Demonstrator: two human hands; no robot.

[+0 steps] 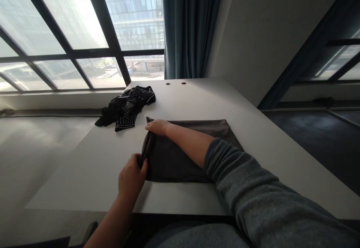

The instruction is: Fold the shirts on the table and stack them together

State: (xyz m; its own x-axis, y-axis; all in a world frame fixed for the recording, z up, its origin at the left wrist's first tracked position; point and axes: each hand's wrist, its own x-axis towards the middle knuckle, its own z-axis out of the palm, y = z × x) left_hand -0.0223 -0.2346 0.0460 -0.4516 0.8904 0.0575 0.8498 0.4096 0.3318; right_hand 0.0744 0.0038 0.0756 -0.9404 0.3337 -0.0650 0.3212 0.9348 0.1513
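Observation:
A dark grey garment [180, 158] lies spread on the white table in front of me; its exact kind I cannot make out. My left hand [132, 176] pinches its near left edge between thumb and fingers, lifting that edge a little. Reaching across the cloth, my right hand [158, 127] grips the far left corner. Between the two hands the left edge is gathered into a fold. My right forearm hides part of the fabric's middle and right side.
A crumpled black garment with white stripes [131, 107] lies at the table's far left edge. The white table [191, 98] has two round cable holes at its far end. Beyond stand large windows [84, 34] and a blue curtain [191, 26].

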